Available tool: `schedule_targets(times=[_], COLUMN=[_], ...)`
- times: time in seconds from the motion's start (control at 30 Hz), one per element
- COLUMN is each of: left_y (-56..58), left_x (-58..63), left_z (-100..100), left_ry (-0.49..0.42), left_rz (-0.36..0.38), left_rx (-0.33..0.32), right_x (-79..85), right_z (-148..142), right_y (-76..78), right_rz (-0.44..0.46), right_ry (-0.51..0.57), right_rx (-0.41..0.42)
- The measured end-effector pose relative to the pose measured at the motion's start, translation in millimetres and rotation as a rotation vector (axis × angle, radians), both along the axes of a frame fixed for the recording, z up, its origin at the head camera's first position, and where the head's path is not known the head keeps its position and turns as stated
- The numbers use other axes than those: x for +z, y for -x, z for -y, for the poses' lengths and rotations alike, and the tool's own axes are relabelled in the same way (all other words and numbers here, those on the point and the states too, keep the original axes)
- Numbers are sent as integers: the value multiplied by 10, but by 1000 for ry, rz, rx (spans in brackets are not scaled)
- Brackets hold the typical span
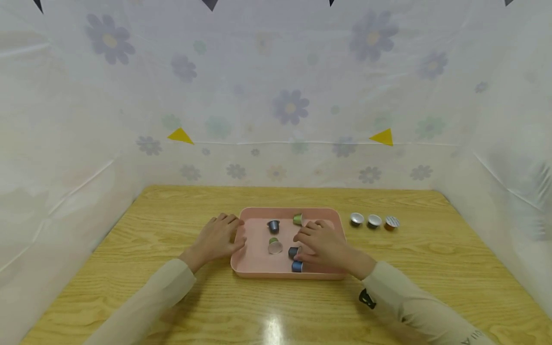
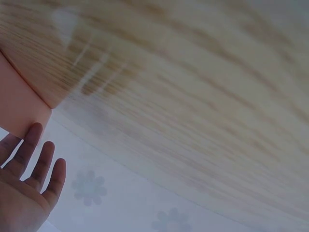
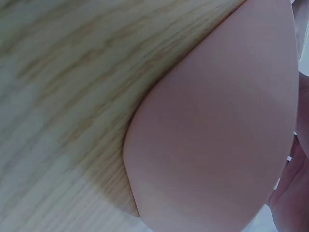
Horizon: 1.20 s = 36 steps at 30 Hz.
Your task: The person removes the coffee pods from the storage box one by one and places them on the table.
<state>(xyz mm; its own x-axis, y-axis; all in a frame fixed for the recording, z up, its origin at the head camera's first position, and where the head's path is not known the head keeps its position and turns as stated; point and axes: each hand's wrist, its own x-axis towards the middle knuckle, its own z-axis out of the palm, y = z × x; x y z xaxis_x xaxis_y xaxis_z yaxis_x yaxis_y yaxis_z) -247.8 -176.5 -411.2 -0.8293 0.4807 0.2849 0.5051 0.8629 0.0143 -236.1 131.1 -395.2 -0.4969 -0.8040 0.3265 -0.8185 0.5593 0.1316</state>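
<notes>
A pink tray (image 1: 258,275) holds several small coffee capsules. My left hand (image 1: 219,238) is at its left rim, fingertips over the edge; in the left wrist view the fingers are fairly straight beside the tray's outer wall (image 2: 21,104). My right hand (image 1: 323,245) reaches over the right half, fingers spread and slightly bent. Its thumb is right beside a dark capsule (image 1: 293,252) lying on its side. Just below lies a blue capsule (image 1: 297,266), and beyond the fingers a green capsule (image 1: 297,219). In the right wrist view the tray wall hides most of the hand.
Farther left in the tray are a dark grey capsule (image 1: 273,226) and a green capsule with a pale lid (image 1: 275,247). To the tray's right, three capsules stand in a row lid up, the last a brown one (image 1: 392,223). Flower-patterned sheeting (image 1: 291,108) encloses the wooden table (image 1: 194,311).
</notes>
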Motion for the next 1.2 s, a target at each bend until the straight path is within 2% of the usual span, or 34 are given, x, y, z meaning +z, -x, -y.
schedule_targets(times=[0.17, 0.43, 0.67, 0.97, 1.2], left_y=[-4, 3, -10, -12, -14], left_x=[7, -14, 7, 1, 8], left_z=[-8, -5, -8, -5, 1], left_ry=[-4, -5, -11, -8, -12], left_rz=[0, -13, -12, -18, -7], left_rx=[-5, -9, -12, -12, -9], right_x=[6, 2, -4, 22, 17], right_z=[27, 31, 27, 44, 55], right_y=[4, 17, 40, 48, 63], right_rz=[10, 69, 49, 119, 119], right_ry=[-11, -48, -46, -93, -102], right_rx=[-1, -53, -51, -86, -90])
